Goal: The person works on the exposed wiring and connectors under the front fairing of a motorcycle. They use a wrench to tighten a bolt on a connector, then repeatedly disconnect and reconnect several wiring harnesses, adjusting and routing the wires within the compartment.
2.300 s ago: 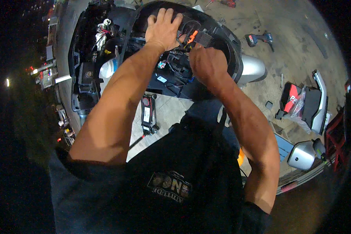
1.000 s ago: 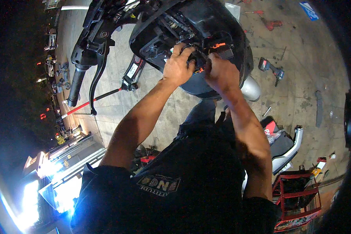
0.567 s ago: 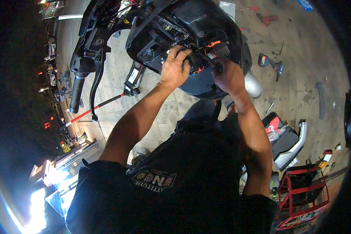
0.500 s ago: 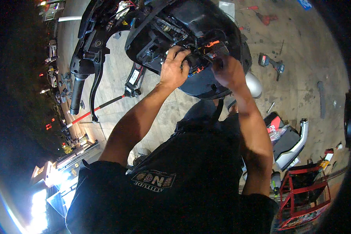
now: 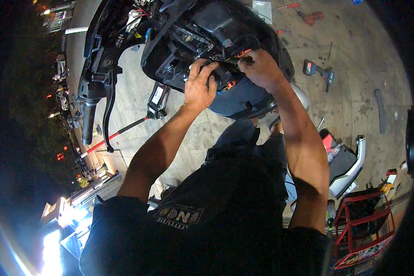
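Note:
A motor scooter's opened black body (image 5: 225,32) fills the top of the view, with wiring and small parts exposed. My left hand (image 5: 200,89) lies at its near edge, fingers and thumb curled round a dark part mostly hidden beneath them. To its right, my right hand (image 5: 261,70) is closed in a pinch beside an orange connector (image 5: 243,53). Dark wires run toward its fingertips; what they grip is hidden. A second orange piece (image 5: 229,84) shows between the hands. Below it, a rounded black panel (image 5: 244,100) hangs over the floor.
At left are the handlebar grip (image 5: 90,122) and brake lever (image 5: 108,108). A red-and-black jack (image 5: 157,99) with a long handle stands on the tiles. Rightward lie a cordless drill (image 5: 318,72), a red power tool (image 5: 311,17), body panels (image 5: 347,163) and a red rack (image 5: 363,221).
My right hand has moved slightly up and left, and its blur is gone. My left hand stays bent over the dark part. The whole view has shifted a little.

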Tool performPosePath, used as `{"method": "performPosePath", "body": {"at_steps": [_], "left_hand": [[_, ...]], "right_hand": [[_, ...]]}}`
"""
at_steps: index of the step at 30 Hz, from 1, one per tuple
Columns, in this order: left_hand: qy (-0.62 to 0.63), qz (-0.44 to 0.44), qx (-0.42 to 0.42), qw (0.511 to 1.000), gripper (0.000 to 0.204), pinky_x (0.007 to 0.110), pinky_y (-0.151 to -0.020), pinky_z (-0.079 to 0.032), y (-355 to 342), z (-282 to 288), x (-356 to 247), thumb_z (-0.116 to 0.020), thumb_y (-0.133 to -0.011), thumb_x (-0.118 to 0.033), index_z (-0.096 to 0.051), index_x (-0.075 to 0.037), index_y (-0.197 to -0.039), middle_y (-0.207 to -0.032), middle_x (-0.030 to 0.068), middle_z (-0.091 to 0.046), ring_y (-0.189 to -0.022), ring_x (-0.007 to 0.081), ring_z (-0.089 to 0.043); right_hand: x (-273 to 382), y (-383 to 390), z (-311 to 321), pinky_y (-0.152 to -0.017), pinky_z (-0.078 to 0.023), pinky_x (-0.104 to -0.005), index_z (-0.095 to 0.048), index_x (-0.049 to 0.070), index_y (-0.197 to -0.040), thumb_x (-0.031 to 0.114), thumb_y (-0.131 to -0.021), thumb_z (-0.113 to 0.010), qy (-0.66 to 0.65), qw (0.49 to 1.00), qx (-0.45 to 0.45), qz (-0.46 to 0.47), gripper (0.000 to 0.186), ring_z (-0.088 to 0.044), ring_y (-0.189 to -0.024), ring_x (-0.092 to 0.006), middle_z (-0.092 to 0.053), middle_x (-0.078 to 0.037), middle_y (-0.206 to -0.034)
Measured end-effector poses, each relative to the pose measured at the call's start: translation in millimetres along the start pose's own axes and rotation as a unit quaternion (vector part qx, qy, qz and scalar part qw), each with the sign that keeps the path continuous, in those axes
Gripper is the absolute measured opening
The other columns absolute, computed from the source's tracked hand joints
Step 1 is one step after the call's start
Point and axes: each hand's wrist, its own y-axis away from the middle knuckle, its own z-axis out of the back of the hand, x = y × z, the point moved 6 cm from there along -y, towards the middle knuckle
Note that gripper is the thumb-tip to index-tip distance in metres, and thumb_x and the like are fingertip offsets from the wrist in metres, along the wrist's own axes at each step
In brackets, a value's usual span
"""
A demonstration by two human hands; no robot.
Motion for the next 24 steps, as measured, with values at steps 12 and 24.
{"method": "performPosePath", "body": {"at_steps": [12, 24], "left_hand": [[0.017, -0.018, 0.014, 1.000, 0.038, 0.042, -0.088, -0.049, -2.4, 6.0, -1.8, -0.056, -0.079, -0.004, -0.059, -0.008, -0.116, -0.121, 0.0205, -0.051, -0.105, 0.0397, -0.055], [-0.054, 0.157, 0.074, 0.983, 0.041, 0.042, -0.086, -0.049, -56.0, 23.7, 31.2, -0.060, -0.079, -0.018, -0.058, 0.004, -0.113, -0.100, 0.0241, -0.065, -0.096, 0.0396, -0.063]], "right_hand": [[20.1, 32.7, -10.9, -0.063, -0.050, -0.0446, -0.061, 0.004, -0.102, 0.011, -0.081, -0.063, 0.058, 0.994, -0.092, 0.033, 0.023, -0.062, -0.072, -0.0410, -0.063, -0.022, -0.077], [33.6, 56.8, -30.1, -0.059, -0.050, -0.0475, -0.055, 0.005, -0.104, 0.017, -0.082, -0.061, 0.178, 0.981, -0.055, -0.062, 0.025, -0.063, -0.066, -0.0396, -0.063, -0.020, -0.069]]}}
